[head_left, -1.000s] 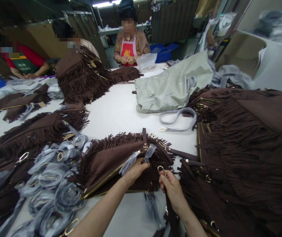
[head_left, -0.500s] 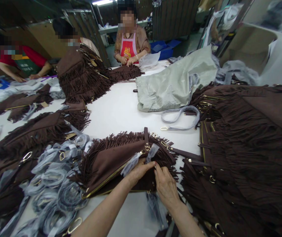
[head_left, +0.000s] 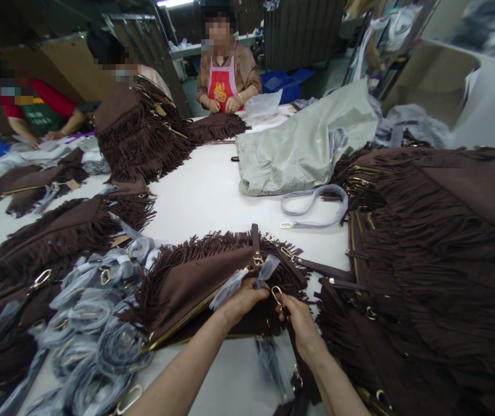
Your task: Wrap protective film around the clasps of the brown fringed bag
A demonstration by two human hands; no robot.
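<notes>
Left hand (head_left: 242, 303) rests on the near edge of the brown fringed bag (head_left: 199, 283), fingers curled and pinching the bag edge just beside the plastic-wrapped zipper pull (head_left: 232, 286). Right hand (head_left: 298, 319) closed in a pinch on a gold snap hook (head_left: 277, 293), hook sticking up between the two hands; a dark strap (head_left: 296, 370) hangs down below that hand. Bag lies flat on the white table (head_left: 204, 196), front centre, fringe fanned toward the far side. Pile of plastic-wrapped straps (head_left: 95, 323) just left of it. Stack of the same fringed bags (head_left: 438, 277) to the right. Grey dust bag (head_left: 303, 150) farther back. Three other people work at the far side; one in a red apron (head_left: 221, 89).
</notes>
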